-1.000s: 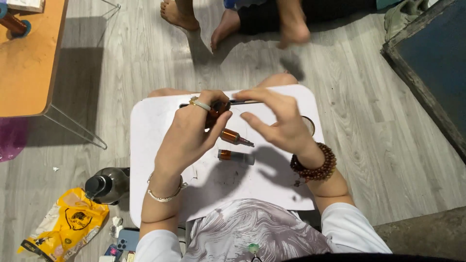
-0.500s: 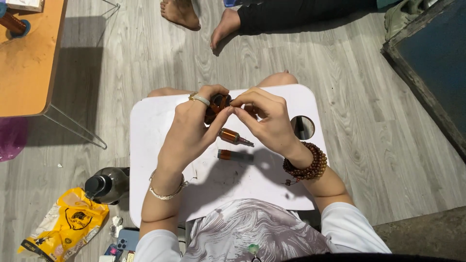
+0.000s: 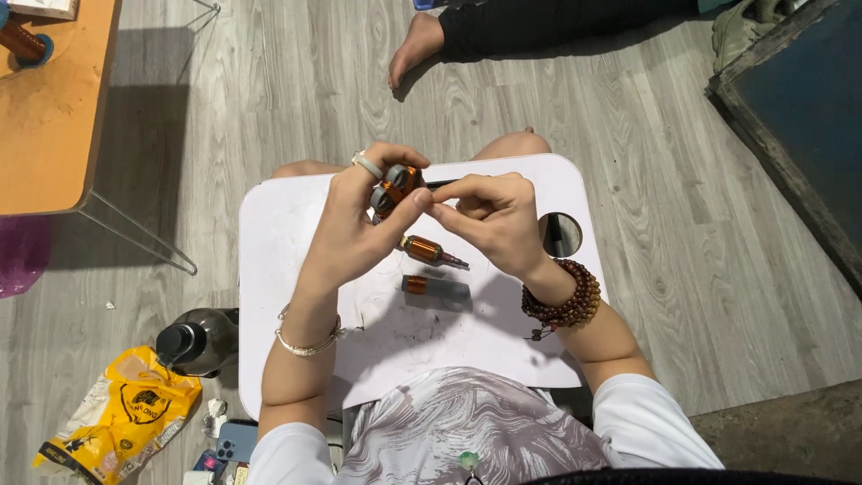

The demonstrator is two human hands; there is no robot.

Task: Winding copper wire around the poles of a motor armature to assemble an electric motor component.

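At the far left, an orange wooden table (image 3: pixel 49 108) on thin metal legs fills the upper corner, with a copper-wound spool (image 3: pixel 22 42) standing on it. Below it on the grey plank floor lie a yellow snack bag (image 3: pixel 121 418), a dark bottle (image 3: pixel 197 341) just beside the left edge of the white lap desk (image 3: pixel 287 269), and a blue phone (image 3: pixel 235 442) near the desk's near left corner. Over the far part of the desk the left hand (image 3: pixel 359 229), with a ring and a thin silver bangle, is closed around a small copper-wound motor armature (image 3: pixel 395 189), gripping it between thumb and fingers and holding it clear of the desk top. The right hand (image 3: pixel 489 220), wearing a brown bead bracelet (image 3: pixel 561 296), meets it from the right, its fingertips pinched at the armature's end; whether they grip a wire there cannot be told. Under the hands, near the middle of the desk, lie a second armature (image 3: pixel 431 251) and, nearer the person, a grey piece with a copper band (image 3: pixel 435 287). A round hole (image 3: pixel 561 235) sits toward the desk's right edge. Beyond the far edge, another person's bare foot (image 3: pixel 417 45) rests on the floor, and a dark framed panel (image 3: pixel 790 99) fills the upper right corner.
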